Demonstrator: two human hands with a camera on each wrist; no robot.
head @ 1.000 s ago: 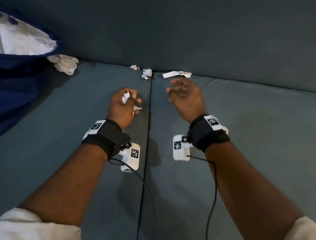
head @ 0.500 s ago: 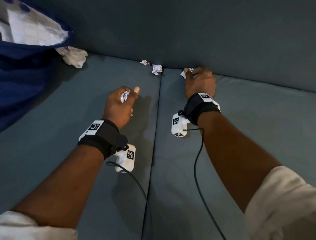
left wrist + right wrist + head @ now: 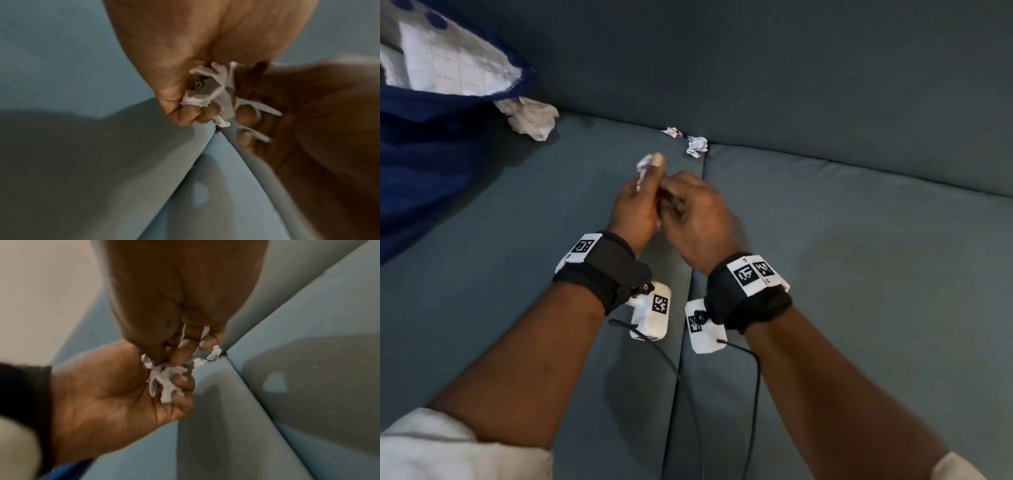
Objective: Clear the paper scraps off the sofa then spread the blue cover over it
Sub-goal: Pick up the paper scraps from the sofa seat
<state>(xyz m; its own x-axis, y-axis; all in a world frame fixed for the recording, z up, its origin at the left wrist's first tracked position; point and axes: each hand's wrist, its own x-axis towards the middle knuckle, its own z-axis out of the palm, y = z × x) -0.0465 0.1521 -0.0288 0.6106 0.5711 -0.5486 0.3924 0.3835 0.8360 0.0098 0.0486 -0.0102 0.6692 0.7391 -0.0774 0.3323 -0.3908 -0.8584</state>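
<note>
- Two hands meet above the seam between the seat cushions of the sofa [image 3: 859,260], a little in front of its backrest.
- Left hand [image 3: 633,209]: the fingers are curled round a wad of paper scraps [image 3: 644,165], with the thumb raised beside it. White paper pokes out past the thumb and below the palm.
- Right hand [image 3: 700,222]: it touches the left hand. In the right wrist view its thumb and forefinger tips are pressed together on the top of the same wad [image 3: 166,378], and the other fingers are bent beside them.
- A small scrap [image 3: 671,132] and a crumpled ball [image 3: 697,145] lie in the crease where seat meets backrest, close to the seam, beyond the hands and apart from them.
- A larger crumpled paper [image 3: 530,118] lies on the left cushion, just beside the edge of the blue cover [image 3: 424,147].
- That cover is heaped at the left end of the sofa, with a white quilted side turned up.
- Black wrist straps [image 3: 602,270] carry white camera boxes with cables.
</note>
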